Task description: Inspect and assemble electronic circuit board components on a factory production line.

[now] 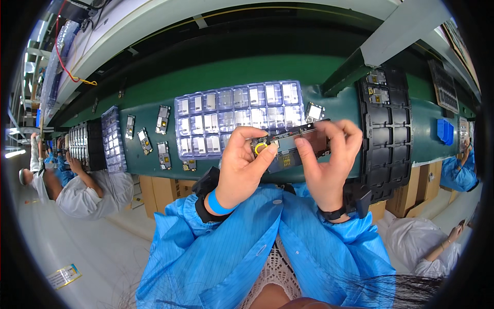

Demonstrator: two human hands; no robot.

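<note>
Above the near edge of the green bench I hold a dark circuit board [286, 160] between both hands. It carries silver metal shields, gold contacts and a yellow ring near its left end. My left hand [240, 164] pinches that end between thumb and fingers, the thumb lying beside the ring. With thumb and bent fingers, my right hand [332, 162] grips the right end, where a shiny brownish flat surface shows. Just beyond my hands lies a clear plastic tray [206, 109] whose pockets hold small silver-white metal pieces.
Several loose circuit boards [162, 119] lie left of the clear tray, and another board [315, 111] touches its right side. A black pocketed tray [387, 139] stands right, below a grey post [355, 67]. Farther right is a blue bin [445, 132]. Co-workers [92, 193] sit on both sides.
</note>
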